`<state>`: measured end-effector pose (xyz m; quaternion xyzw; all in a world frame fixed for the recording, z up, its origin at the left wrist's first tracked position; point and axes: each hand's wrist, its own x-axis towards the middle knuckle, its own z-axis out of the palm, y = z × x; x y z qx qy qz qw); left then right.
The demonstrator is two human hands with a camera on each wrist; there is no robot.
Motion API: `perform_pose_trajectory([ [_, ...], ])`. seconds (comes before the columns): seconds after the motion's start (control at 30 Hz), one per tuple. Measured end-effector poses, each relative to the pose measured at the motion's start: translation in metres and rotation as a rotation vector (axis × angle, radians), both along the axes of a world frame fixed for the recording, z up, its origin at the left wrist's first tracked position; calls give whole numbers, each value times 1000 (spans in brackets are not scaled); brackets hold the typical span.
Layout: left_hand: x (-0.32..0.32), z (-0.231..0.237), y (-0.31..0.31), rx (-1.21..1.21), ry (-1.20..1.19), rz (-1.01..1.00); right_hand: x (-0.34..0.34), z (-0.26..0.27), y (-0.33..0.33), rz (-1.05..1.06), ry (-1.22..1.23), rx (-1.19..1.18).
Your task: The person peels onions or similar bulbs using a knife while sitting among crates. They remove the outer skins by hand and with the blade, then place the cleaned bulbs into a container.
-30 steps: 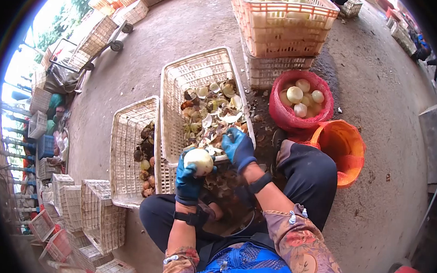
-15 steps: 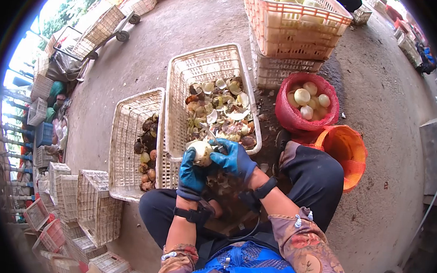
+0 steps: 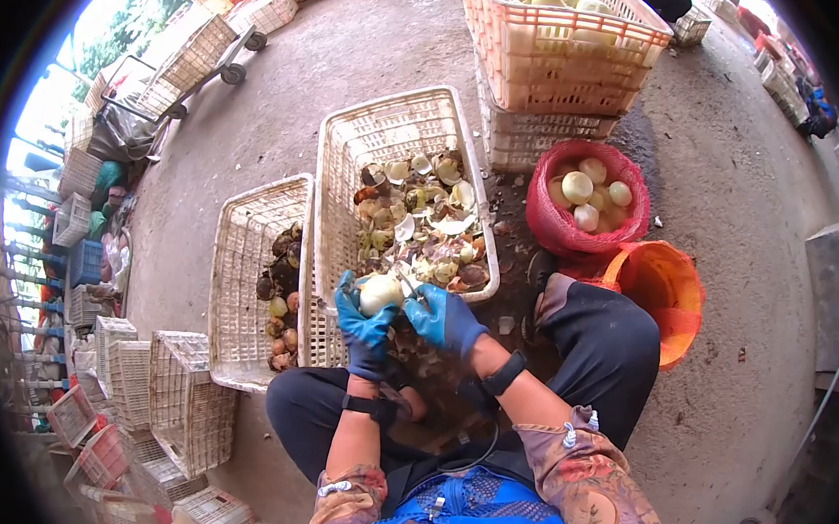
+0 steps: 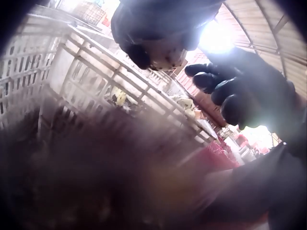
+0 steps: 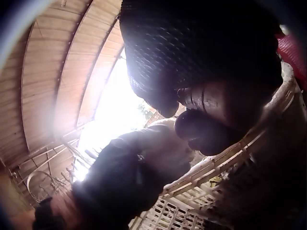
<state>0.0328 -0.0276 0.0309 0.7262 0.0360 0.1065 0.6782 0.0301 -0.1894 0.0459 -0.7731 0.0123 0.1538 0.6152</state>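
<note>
Head view: held in the curled fingers of the gloved left hand [image 3: 366, 333], a pale onion [image 3: 380, 296] by the near rim of a white crate [image 3: 361, 140] of peelings [image 3: 431, 215]. Clamped in the gloved right hand [image 3: 447, 320], close beside the onion, a slim tool [image 3: 406, 282]; farther right, more pale bulbs [image 3: 578, 187] in a pink mesh-covered tub [image 3: 587, 239].

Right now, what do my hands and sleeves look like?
Your left hand and right hand wear bright blue gloves with darker blue cuffs. Both wrist straps are black. The sleeves are muted purple and brown with a reddish floral print and white toggles.
</note>
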Motion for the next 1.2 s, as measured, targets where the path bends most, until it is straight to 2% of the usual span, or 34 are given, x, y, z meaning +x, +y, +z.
perform_pose_trajectory([
  [0.03, 1, -11, 2, 61, -29, -7, -2, -12, 6, -30, -106, 58],
  [0.07, 1, -22, 6, 122, -58, -15, -2, -24, 9, 6, -39, 72],
  [0.1, -2, -23, 4, 76, -28, 9, -1, -27, 11, 42, 28, 85],
  [0.2, -4, -18, 9, 384, -42, -86, -3, -27, 8, 117, 230, 216],
  [0.23, -7, -13, 10, 325, 43, -83, -4, -22, 7, 140, 298, 276],
  [0.33, -8, -2, 9, 413, 120, -80, -5, -31, 14, 172, 211, 189],
  [0.43, -4, -1, 14, 742, -117, -161, -7, -29, 9, 240, 182, 209],
  [0.53, -6, -12, 14, 713, -140, -140, -2, -16, -2, 248, 127, 134],
  [0.57, -11, -16, 12, 684, -155, -119, -6, -4, -7, 115, 251, 248],
  [0.67, -21, -19, 6, 696, -105, -53, 0, 20, -17, 131, 365, 230],
  [0.7, -22, -26, 7, 730, -137, -42, -1, 7, -14, 131, 373, 284],
  [0.9, -30, -19, 9, 888, -303, -83, 13, -24, -16, 452, 126, 218],
  [1.0, -32, -23, 7, 877, -301, -67, 25, -10, -22, 598, 67, -38],
  [1.1, -33, -19, 6, 894, -287, -73, 21, -2, -19, 571, 202, -32],
  [1.2, -31, -19, 7, 915, -274, -102, 21, -32, -19, 531, -32, -58],
])
